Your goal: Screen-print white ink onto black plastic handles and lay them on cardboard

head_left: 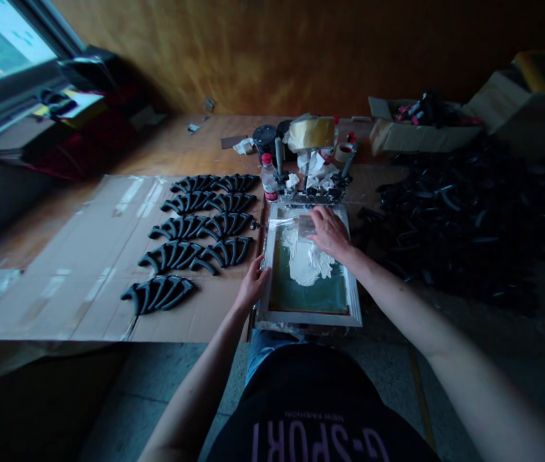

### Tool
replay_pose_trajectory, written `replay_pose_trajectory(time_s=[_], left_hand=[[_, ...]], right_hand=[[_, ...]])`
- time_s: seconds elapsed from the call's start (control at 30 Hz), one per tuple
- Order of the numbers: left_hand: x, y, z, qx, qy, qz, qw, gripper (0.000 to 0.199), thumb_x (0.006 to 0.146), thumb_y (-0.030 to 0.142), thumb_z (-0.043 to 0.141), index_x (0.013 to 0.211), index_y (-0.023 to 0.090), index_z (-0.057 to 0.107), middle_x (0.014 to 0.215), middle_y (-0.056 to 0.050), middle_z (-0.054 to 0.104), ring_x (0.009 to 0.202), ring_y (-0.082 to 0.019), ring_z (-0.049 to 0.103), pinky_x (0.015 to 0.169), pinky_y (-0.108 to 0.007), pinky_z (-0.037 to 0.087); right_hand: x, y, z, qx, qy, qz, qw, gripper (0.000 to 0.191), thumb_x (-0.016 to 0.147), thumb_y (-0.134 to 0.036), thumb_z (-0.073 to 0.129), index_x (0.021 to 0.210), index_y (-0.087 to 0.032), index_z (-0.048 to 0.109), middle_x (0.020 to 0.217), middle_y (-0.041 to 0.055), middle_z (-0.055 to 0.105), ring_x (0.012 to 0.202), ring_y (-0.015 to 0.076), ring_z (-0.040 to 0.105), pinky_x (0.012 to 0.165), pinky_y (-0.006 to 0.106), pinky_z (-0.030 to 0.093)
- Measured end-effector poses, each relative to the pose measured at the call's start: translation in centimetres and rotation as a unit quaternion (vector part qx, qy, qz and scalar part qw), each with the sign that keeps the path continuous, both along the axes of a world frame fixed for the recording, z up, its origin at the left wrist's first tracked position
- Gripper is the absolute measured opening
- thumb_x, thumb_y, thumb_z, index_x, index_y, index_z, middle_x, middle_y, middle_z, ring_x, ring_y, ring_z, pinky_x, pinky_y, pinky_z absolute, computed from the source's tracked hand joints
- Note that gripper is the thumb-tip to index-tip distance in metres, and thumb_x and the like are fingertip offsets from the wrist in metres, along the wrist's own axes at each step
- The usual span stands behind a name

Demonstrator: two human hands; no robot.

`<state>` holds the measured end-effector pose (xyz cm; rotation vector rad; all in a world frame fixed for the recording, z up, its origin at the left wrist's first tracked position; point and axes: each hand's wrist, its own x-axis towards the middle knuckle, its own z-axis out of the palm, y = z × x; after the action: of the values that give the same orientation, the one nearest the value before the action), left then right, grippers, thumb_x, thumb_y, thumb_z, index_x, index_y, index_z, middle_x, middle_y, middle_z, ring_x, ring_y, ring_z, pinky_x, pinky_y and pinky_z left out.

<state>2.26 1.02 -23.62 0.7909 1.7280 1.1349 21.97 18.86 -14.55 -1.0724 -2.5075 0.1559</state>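
Note:
A silver-framed printing screen (355, 301) lies flat before me, with thick white paste (305, 266) smeared over its green mesh (285, 296). My right hand (329, 232) is closed on a flat scraper (306, 226) at the far part of the mesh, just above the paste. At the left edge of the frame, my left hand (254, 280) grips the rim with its fingers curled. Metal clamps (308, 194) stand along the screen's far side. To the left, curved black handle-like pieces (176, 226) lie in neat rows on cardboard.
A red-capped bottle (268, 178) stands beyond the screen, near a dark tub (265, 138) and a tape roll (343, 152). A large heap of black pieces (450, 212) covers the right side. Cardboard (77, 256) spreads leftward. An open box (411, 138) sits behind the heap.

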Motion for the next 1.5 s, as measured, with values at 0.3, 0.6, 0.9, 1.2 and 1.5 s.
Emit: replay_pose_trajectory(time_s=[0.3,0.6,0.9,1.2,1.5], left_hand=[[0.0,-0.1,0.5,0.0,-0.02,-0.01,1.0,0.065,0.08,0.05,0.061,0.136,0.018,0.05,0.083,-0.004,0.067,0.073,-0.018,0.062,0.062,-0.025,0.048],[-0.2,0.0,0.2,0.002,-0.007,-0.013,1.0,0.065,0.078,0.054,0.062,0.131,0.017,0.053,0.084,-0.005,0.068,0.071,-0.018,0.062,0.062,-0.026,0.048],[-0.4,-0.1,4.1,0.011,-0.046,-0.025,0.999,0.075,0.073,0.057,0.067,0.136,0.02,0.049,0.082,-0.003,0.068,0.068,-0.018,0.062,0.057,-0.025,0.047],[0.2,4.1,16.2,0.192,-0.021,0.045,0.98,0.058,0.09,0.066,0.034,0.104,0.02,0.066,0.086,-0.005,0.066,0.076,-0.018,0.063,0.06,-0.027,0.051],[4.6,4.9,13.4,0.17,-0.185,0.061,0.966,0.063,0.084,0.07,0.044,0.119,0.019,0.05,0.099,-0.01,0.069,0.075,-0.018,0.067,0.053,-0.024,0.05]], right_hand=[[4.7,-5.3,-1.1,-0.021,-0.109,0.255,0.961,0.019,0.081,-0.004,0.05,0.083,-0.018,0.062,0.083,0.0055,0.062,0.083,0.0198,0.055,0.071,0.03,0.041],[4.6,-6.2,-1.7,-0.023,-0.047,0.206,0.977,0.023,0.084,-0.005,0.048,0.089,-0.017,0.066,0.087,0.0079,0.063,0.086,0.0209,0.055,0.072,0.031,0.043],[1.4,-2.3,1.3,-0.062,0.041,0.09,0.993,0.045,0.083,-0.028,0.069,0.127,-0.026,0.058,0.109,0.0049,0.067,0.096,0.0221,0.062,0.084,0.035,0.05],[10.5,4.8,0.1,-0.05,0.127,-0.183,0.974,0.034,0.094,-0.033,0.048,0.097,-0.008,0.069,0.077,0.0044,0.069,0.067,0.0133,0.061,0.061,0.023,0.052],[4.7,-6.5,-6.6,-0.139,-0.04,-0.076,0.987,0.013,0.087,-0.027,0.063,0.085,-0.015,0.062,0.085,0.011,0.067,0.084,0.023,0.062,0.075,0.032,0.047]])
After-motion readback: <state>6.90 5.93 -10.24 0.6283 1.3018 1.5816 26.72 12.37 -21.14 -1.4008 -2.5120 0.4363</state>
